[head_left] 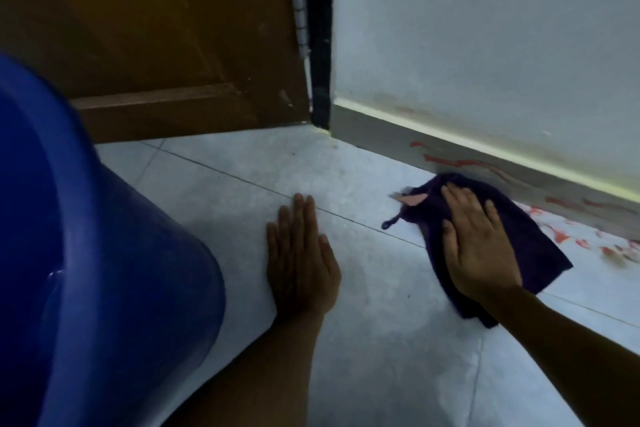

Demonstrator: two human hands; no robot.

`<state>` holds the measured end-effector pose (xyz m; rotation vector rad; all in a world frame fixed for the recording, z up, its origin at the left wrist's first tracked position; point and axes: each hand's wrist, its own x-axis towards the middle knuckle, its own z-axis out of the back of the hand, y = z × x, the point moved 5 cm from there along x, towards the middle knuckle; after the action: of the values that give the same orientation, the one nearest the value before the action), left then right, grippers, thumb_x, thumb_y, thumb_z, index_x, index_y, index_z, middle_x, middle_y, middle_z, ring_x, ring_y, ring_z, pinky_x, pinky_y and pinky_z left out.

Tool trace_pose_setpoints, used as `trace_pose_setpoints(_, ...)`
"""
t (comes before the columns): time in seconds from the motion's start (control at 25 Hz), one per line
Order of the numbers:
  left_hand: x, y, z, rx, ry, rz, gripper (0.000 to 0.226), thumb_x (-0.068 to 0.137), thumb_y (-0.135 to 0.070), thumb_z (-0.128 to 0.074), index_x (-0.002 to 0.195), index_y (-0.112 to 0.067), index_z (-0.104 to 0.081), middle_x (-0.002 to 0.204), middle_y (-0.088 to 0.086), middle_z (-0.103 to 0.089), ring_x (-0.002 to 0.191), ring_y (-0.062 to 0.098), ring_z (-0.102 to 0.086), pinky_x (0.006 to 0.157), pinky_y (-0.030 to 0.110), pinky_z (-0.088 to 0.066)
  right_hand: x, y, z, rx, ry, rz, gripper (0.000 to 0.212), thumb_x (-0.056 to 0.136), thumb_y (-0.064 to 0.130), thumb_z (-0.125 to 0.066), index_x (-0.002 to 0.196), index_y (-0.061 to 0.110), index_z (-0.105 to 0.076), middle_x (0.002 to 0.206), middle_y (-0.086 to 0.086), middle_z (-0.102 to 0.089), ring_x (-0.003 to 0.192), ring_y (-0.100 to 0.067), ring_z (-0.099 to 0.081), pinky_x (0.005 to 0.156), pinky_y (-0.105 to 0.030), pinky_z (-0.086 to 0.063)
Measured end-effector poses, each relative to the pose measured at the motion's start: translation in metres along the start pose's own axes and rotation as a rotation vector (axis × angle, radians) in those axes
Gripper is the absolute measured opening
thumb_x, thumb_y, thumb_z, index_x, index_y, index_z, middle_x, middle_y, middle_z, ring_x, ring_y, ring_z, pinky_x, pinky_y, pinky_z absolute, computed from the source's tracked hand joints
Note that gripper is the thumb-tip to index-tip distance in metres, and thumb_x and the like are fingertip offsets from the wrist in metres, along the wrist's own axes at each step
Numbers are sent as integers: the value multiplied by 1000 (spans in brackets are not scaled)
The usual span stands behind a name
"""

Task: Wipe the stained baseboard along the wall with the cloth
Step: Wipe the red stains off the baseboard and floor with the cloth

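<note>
A grey baseboard (391,133) with a pale top edge runs along the white wall, smeared with red stains (450,161). More red stains mark the floor tiles (568,236) below it at the right. A dark purple cloth (526,239) lies flat on the floor, its far corner touching the foot of the baseboard. My right hand (478,246) presses flat on the cloth, fingers together and pointing toward the wall. My left hand (301,260) rests palm down on the bare tile, holding nothing.
A large blue plastic bucket (104,253) stands close at the left, with water glinting inside. A brown wooden door (156,45) and its black frame (320,45) close the corner beyond it. Pale grey floor tiles (381,340) spread between my arms.
</note>
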<state>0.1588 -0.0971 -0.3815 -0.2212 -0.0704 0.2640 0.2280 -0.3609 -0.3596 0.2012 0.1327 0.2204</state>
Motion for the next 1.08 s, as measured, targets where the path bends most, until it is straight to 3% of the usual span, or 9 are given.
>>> trace_pose_setpoints(0.2,1,8,-5,8,-21,88,63,110,-39,-24,167,-13,-17,176,8,-15,164,26,-12,133,52,-15,3,39,-7,-9,-5,-72,59,103,33,-21,158,11,-20,166,-8,-17,155,-22,-9,126,-44,-5)
trace_pose_setpoints(0.4,1,10,-7,60,-33,88,61,110,-33,-28,164,-5,-26,173,13,-25,163,28,-20,131,53,-21,63,127,-24,2,105,323,58,106,38,-16,159,17,-13,167,-2,-8,154,-14,2,125,-37,3)
trace_pose_setpoints(0.6,2,13,-6,59,-17,95,62,109,-35,-22,163,-5,-26,173,14,-26,162,27,-20,131,53,-22,119,150,-16,84,180,410,53,108,34,-21,160,22,-15,167,3,-12,154,-10,-8,122,-26,5)
trace_pose_setpoints(0.72,2,11,-3,52,-35,67,61,109,-33,-22,162,-2,-30,171,16,-28,162,30,-23,130,54,-24,88,111,-10,102,114,316,51,108,31,-24,157,21,-26,164,1,-26,152,-11,-18,121,-23,6)
trace_pose_setpoints(0.8,2,11,-1,38,-51,63,62,109,-33,-23,162,-2,-29,172,17,-27,162,31,-23,130,54,-23,54,72,-7,70,50,160,52,106,31,-22,155,18,-30,161,-3,-33,150,-15,-24,125,-30,1)
trace_pose_setpoints(0.96,2,9,-1,24,-50,69,62,109,-33,-26,163,-2,-27,173,16,-25,162,31,-20,131,54,-22,2,39,-7,-15,-30,-175,56,103,29,-23,156,8,-27,164,-10,-26,153,-23,-17,126,-44,-7)
trace_pose_setpoints(1.08,2,8,-3,33,-34,82,62,109,-33,-27,163,-3,-26,172,17,-25,162,31,-20,131,54,-22,26,73,-14,28,28,-33,58,103,30,-24,158,12,-20,166,-7,-17,155,-21,-8,126,-44,-2)
